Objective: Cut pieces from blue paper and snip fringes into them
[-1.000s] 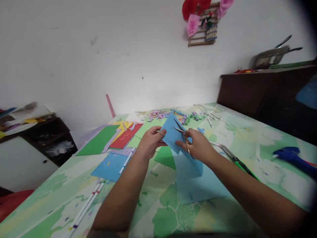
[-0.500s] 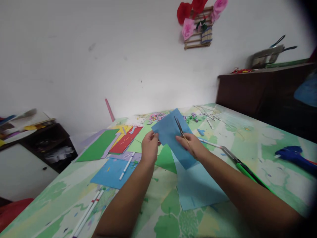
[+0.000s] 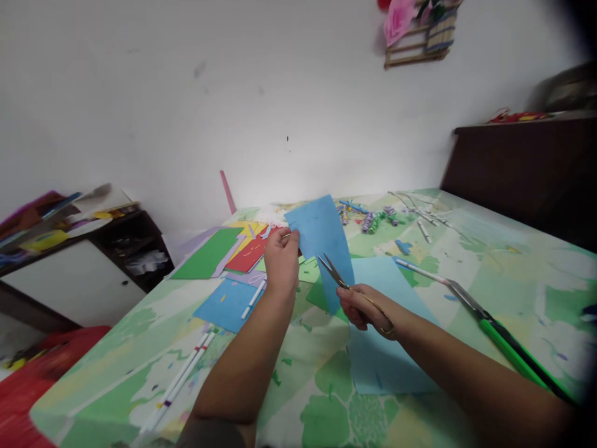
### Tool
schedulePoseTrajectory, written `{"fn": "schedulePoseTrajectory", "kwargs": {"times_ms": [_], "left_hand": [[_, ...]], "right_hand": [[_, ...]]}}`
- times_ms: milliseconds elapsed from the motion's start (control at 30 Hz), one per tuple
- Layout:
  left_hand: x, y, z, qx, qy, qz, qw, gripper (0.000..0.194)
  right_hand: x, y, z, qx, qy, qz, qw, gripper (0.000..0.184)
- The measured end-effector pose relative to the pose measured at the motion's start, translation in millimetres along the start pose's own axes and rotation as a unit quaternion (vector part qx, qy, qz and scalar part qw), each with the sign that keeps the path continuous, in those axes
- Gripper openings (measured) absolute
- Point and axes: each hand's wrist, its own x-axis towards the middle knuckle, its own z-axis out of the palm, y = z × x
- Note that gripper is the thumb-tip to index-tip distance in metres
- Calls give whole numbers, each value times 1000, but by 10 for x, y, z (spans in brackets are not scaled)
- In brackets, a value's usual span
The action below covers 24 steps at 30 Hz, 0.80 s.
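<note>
My left hand (image 3: 282, 256) pinches the left edge of a blue paper sheet (image 3: 321, 227), which stands tilted above the table. In my right hand (image 3: 368, 308) is a pair of scissors (image 3: 334, 272) with gold-coloured handles, blades slightly apart and pointing up and left across the lower part of that sheet. Whether the blades touch the paper I cannot tell. A light blue sheet (image 3: 387, 361) lies flat under my right hand. Between my arms and the coloured stack, another blue sheet (image 3: 224, 302) rests on the table with a white stick (image 3: 253, 300) over its edge.
Green (image 3: 208, 255) and red (image 3: 252, 249) sheets lie at the left back. A green-handled cutter (image 3: 508, 345) lies to the right. Curled paper pieces (image 3: 373, 222) and white sticks (image 3: 424, 230) are at the back. Paired white sticks (image 3: 180, 379) lie front left, on a patterned tablecloth (image 3: 321, 398).
My right hand with the scissors has moved down and off the sheet's upper part. The blue sheet has turned more upright. The camera view has swung left.
</note>
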Motion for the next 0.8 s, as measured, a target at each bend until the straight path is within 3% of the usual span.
{"fn": "schedulePoseTrajectory", "kwargs": {"times_ms": [100, 267, 500, 800], "left_hand": [[-17, 14, 3, 6, -8, 2, 1000, 27], [-66, 4, 24, 41, -31, 10, 999, 24], [-142, -8, 59, 89, -104, 15, 991, 20], [-149, -11, 76, 93, -115, 6, 989, 20]], "right_hand": [[-16, 29, 43, 68, -53, 13, 996, 48], [7, 14, 64, 123, -38, 24, 991, 47], [26, -98, 52, 77, -3, 18, 997, 49], [91, -137, 84, 48, 46, 61, 996, 51]]}}
